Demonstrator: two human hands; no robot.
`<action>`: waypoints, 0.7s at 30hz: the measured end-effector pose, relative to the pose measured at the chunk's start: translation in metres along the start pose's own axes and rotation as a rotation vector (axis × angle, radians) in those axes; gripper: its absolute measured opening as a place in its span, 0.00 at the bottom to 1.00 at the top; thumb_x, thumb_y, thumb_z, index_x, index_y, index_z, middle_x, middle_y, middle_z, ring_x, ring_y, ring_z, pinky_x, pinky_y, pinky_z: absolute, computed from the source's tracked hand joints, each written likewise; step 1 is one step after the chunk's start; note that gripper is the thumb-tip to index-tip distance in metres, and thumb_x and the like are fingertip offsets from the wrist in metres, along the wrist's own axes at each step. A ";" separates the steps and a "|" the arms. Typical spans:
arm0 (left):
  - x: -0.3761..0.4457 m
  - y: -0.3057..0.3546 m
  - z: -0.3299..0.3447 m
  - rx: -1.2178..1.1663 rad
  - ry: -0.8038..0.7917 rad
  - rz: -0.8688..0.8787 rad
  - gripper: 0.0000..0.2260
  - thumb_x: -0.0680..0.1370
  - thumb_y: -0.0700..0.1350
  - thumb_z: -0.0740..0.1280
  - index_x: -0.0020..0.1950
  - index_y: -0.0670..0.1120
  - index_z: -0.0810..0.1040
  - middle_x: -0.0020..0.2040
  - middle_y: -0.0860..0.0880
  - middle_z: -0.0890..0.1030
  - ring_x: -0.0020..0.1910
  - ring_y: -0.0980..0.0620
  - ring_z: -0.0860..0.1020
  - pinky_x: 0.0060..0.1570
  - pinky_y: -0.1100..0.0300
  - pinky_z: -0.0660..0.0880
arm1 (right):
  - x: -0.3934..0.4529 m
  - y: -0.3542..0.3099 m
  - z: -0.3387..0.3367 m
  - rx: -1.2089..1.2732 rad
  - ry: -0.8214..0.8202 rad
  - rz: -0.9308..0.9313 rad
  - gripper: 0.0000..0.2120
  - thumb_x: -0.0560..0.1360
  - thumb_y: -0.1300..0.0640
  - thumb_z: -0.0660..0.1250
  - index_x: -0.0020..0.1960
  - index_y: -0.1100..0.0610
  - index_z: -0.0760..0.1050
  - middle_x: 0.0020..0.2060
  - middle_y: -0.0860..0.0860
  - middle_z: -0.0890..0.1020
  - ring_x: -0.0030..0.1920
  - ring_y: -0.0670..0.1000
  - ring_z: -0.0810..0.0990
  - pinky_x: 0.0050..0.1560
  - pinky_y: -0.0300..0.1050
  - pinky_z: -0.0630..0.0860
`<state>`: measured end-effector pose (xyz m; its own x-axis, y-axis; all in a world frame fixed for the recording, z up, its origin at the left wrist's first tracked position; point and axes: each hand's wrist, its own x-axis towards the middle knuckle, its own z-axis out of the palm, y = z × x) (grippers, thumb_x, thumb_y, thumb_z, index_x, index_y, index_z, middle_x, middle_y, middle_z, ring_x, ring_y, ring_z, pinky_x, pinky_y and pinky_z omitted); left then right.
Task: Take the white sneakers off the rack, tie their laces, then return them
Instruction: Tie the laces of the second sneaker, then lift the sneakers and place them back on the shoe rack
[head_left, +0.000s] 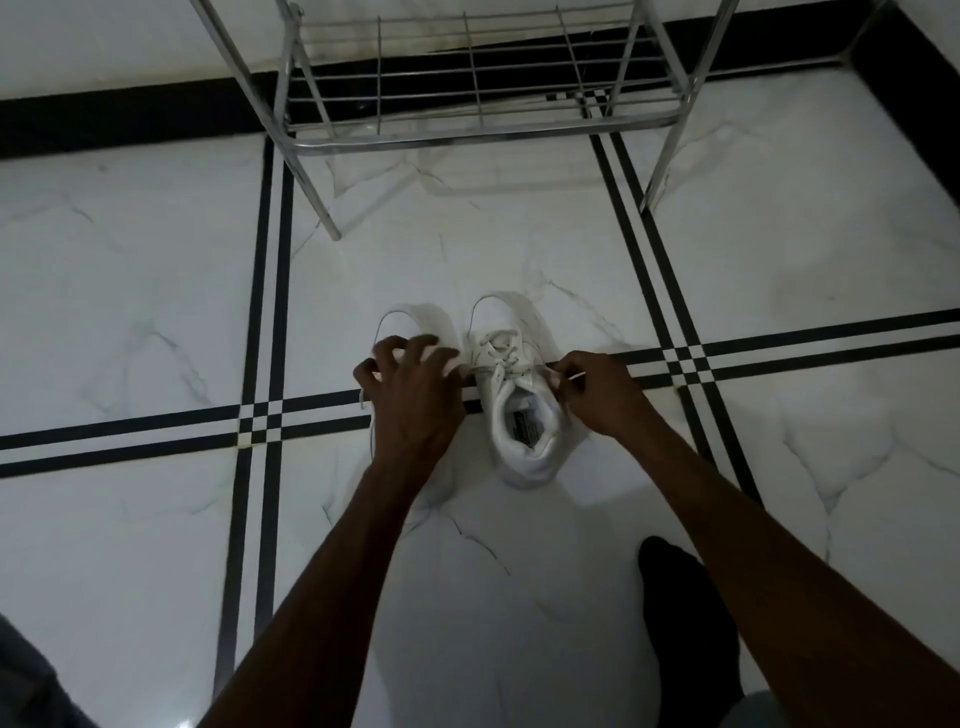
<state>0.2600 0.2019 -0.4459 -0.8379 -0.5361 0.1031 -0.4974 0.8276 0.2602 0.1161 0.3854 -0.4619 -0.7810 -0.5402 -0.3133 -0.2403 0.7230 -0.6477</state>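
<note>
Two white sneakers stand side by side on the tiled floor, toes pointing away from me. The right sneaker (522, 410) shows its laces and open collar. The left sneaker (415, 322) is mostly hidden under my left hand (410, 395), whose fingers curl apart over it; whether it pinches a lace I cannot tell. My right hand (597, 389) pinches a lace end of the right sneaker, pulled out to the right. A loose lace hangs beside the left sneaker.
A metal wire shoe rack (467, 130) stands just beyond the sneakers, its lower shelf bare. The white marble floor (130, 312) has black stripe lines. A dark sock-covered foot (685, 623) rests at the lower right, and grey cloth shows at the lower left.
</note>
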 end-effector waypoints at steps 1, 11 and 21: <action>0.000 -0.009 -0.002 -0.042 0.032 -0.056 0.13 0.79 0.54 0.66 0.62 0.54 0.81 0.67 0.51 0.78 0.67 0.41 0.69 0.59 0.44 0.65 | -0.002 0.001 -0.006 0.152 -0.118 0.071 0.14 0.78 0.53 0.68 0.60 0.60 0.80 0.54 0.57 0.85 0.53 0.55 0.83 0.53 0.54 0.82; -0.033 -0.064 -0.020 -0.821 -0.214 -0.507 0.20 0.79 0.69 0.59 0.56 0.57 0.81 0.50 0.56 0.83 0.52 0.58 0.81 0.52 0.59 0.77 | -0.016 -0.031 -0.005 0.031 -0.284 0.001 0.26 0.71 0.49 0.76 0.66 0.52 0.75 0.57 0.48 0.81 0.60 0.51 0.79 0.63 0.48 0.73; -0.040 -0.072 -0.021 -1.113 -0.511 -0.623 0.42 0.75 0.39 0.76 0.81 0.56 0.57 0.65 0.46 0.74 0.55 0.48 0.80 0.37 0.51 0.84 | -0.029 -0.068 0.033 0.193 -0.097 0.157 0.25 0.78 0.56 0.65 0.75 0.54 0.67 0.70 0.55 0.76 0.69 0.58 0.73 0.61 0.41 0.67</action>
<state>0.3341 0.1609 -0.4487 -0.6541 -0.4450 -0.6117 -0.5798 -0.2244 0.7833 0.1737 0.3378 -0.4320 -0.7388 -0.4733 -0.4797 0.0011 0.7110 -0.7032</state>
